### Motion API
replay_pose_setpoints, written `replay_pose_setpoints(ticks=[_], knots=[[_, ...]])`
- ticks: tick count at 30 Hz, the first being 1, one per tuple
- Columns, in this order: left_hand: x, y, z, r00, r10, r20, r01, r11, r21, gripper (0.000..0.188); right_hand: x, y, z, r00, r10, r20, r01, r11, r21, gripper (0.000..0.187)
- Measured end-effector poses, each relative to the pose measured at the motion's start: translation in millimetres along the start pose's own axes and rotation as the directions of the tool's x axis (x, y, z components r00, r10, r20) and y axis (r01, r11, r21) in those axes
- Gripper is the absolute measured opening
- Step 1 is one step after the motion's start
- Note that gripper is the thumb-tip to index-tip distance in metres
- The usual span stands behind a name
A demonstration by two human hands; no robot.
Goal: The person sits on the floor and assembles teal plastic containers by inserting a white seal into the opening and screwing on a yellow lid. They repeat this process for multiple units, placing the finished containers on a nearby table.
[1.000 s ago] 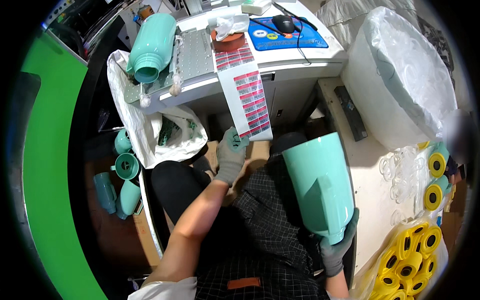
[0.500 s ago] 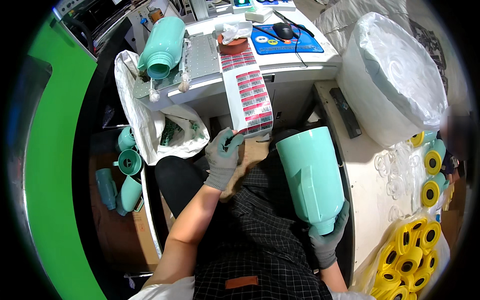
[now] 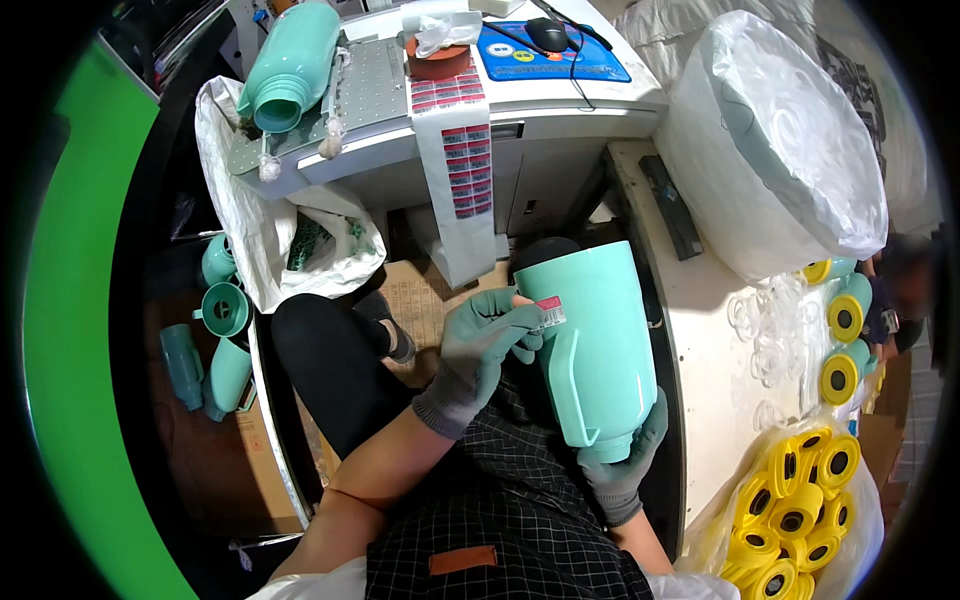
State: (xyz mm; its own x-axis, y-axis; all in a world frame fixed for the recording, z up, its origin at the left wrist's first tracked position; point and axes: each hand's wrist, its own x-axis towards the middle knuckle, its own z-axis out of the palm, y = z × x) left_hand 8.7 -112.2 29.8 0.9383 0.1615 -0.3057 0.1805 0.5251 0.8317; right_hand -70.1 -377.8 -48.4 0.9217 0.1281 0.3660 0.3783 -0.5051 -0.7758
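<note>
My right hand point(image 3: 625, 462), in a grey glove, grips the narrow lower end of a large mint-green plastic jug body point(image 3: 597, 340) held over my lap, its dark base pointing away from me. My left hand point(image 3: 487, 345), also gloved, presses a small red-and-white sticker point(image 3: 550, 312) against the jug's side near its upper end. A long strip of the same stickers point(image 3: 463, 170) hangs down from the white workbench point(image 3: 560, 110) in front of me.
Another mint jug point(image 3: 290, 62) lies on a metal plate on the bench, beside a blue mat with a mouse point(image 3: 548, 34). More mint jugs point(image 3: 215, 330) stand at lower left. A large plastic-wrapped bundle point(image 3: 775, 150) is at right; yellow-and-black caps point(image 3: 795, 505) fill a bag.
My left hand left the hanging sticker strip with one sticker and moved right to the jug. The jug was brought closer to the middle, in front of me.
</note>
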Motion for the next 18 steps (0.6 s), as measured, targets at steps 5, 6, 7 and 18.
replay_pose_setpoints(ticks=[5,6,7,18], knots=[[3.2,-3.5,-0.1,0.999,-0.032,0.025,0.032,0.999,0.004,0.004,-0.7,-0.2,2.5,0.996,-0.087,-0.016,0.085,0.993,-0.085,0.115],[2.7,-3.6,1.5,1.000,-0.018,0.002,0.018,1.000,0.019,0.004,-0.4,-0.8,2.7,0.991,-0.131,-0.017,0.128,0.985,-0.115,0.115],[1.6,-3.4,4.2,1.000,-0.003,-0.022,0.004,0.999,0.034,0.005,-1.0,-2.3,2.2,0.990,-0.138,-0.013,0.134,0.979,-0.157,0.115],[72.7,87.8,-163.1,0.518,0.802,0.297,-0.070,-0.307,0.949,0.063,41.6,-19.5,-24.4,0.921,0.390,0.000,-0.339,0.801,0.494,0.099]])
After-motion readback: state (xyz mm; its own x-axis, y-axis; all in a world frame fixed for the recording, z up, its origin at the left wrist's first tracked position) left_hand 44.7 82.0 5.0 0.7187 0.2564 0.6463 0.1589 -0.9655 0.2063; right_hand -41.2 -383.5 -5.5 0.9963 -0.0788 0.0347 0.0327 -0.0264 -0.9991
